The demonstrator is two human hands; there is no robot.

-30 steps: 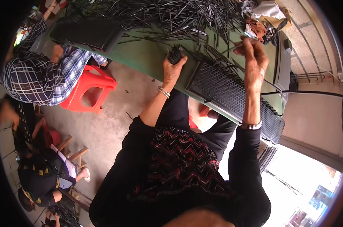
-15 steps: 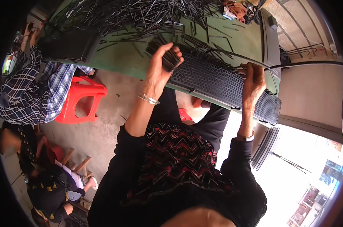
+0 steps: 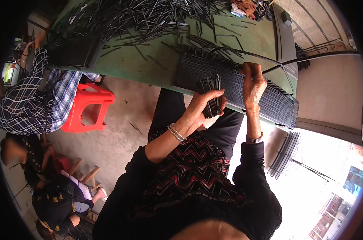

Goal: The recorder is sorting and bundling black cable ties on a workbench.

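Note:
My left hand (image 3: 200, 107) grips an upright bundle of thin black sticks (image 3: 212, 94), held over my lap at the near edge of a long black rack (image 3: 231, 78). The rack's face is full of round holes, and a row of dark stick ends (image 3: 213, 54) bristles along its far edge. Over the rack's right half, my right hand (image 3: 254, 82) is closed, its fingertips bent down at the far edge. Whatever it pinches is too small or hidden to make out.
A large pile of loose black sticks (image 3: 149, 20) covers the back of the green table (image 3: 125, 66). A dark cable (image 3: 321, 59) crosses at the right. Red stool (image 3: 89, 108) and seated people are to the left; brown cloth (image 3: 247, 8) lies at the back right.
My left hand has come down and right with the bundle, from the rack's left end to its near edge. My right hand has shifted slightly left along the rack.

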